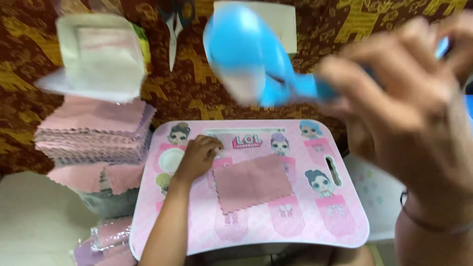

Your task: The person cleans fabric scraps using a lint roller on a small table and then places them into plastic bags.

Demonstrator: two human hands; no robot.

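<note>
My left hand rests on a small pink lap table printed with cartoon dolls, its fingers touching the upper left corner of a pink square cloth with zigzag edges that lies flat on the table. Close to the camera and blurred, my right hand is raised and grips the handle of a bright blue tool with a rounded head, held above the table's far edge.
A tall stack of pink cloths stands left of the table, with a white packet on top. Scissors lie on the patterned brown and gold fabric behind. Plastic-wrapped pink bundles sit at the lower left.
</note>
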